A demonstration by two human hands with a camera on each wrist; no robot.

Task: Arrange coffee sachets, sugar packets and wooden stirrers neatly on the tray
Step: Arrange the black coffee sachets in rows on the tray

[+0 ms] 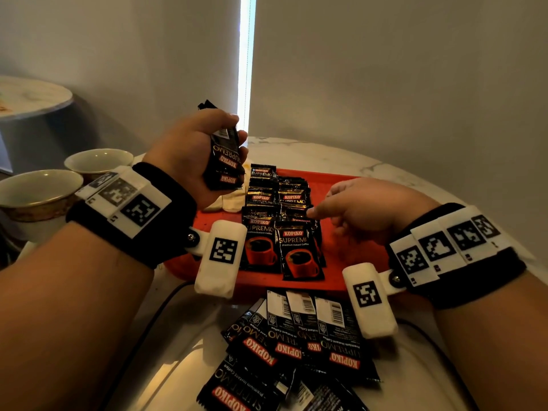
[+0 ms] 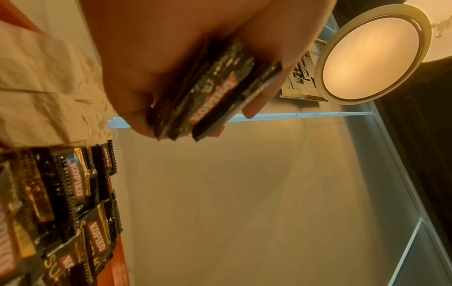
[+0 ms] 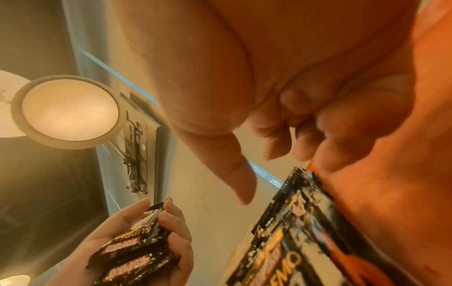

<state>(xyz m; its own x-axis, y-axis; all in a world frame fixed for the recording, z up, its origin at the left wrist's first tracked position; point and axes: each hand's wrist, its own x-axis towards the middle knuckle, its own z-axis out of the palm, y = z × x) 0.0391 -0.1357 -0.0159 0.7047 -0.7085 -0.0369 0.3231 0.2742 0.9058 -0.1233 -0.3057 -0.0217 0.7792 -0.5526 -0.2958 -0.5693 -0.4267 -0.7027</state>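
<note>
My left hand (image 1: 238,134) is raised over the tray's left side and grips a small stack of black Kopiko coffee sachets (image 1: 224,161), seen edge-on in the left wrist view (image 2: 212,92). Two overlapping rows of the same sachets (image 1: 278,221) lie on the red tray (image 1: 350,185). Beside them at the far left lie cream paper packets (image 1: 231,200). My right hand (image 1: 323,210) hovers over the tray just right of the rows. Its fingers are loosely curled and hold nothing, and its thumb points at the sachets. I see no wooden stirrers.
Several loose sachets (image 1: 296,345) lie in a heap on the marble table (image 1: 415,173) in front of the tray. Two gold-rimmed cups (image 1: 38,188) (image 1: 98,161) stand at the left. The tray's right half is bare red. A cable (image 1: 166,301) runs near the front left.
</note>
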